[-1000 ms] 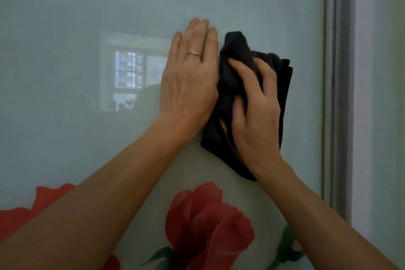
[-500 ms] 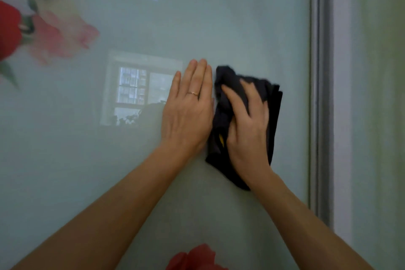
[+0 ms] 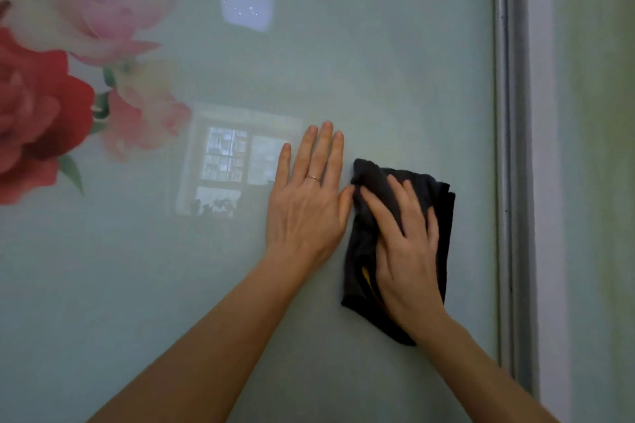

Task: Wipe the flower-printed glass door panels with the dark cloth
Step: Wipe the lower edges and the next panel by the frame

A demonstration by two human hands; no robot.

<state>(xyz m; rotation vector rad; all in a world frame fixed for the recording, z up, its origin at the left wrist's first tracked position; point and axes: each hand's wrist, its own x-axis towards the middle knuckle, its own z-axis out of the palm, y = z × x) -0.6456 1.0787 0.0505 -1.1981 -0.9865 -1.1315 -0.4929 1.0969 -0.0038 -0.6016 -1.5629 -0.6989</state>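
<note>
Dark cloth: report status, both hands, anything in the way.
Left hand flat on glass panel, fingers straight. Right hand presses dark cloth against panel. Door frame just right of cloth, not touching.

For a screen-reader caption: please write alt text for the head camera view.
A person's right hand presses a dark cloth against a green glass door panel, while the left hand lies flat on the glass beside it. Printed red and pink flowers fill the upper left; a metal frame runs down the right.

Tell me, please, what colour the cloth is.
The cloth is black, with a small yellow patch showing; head view.
</note>
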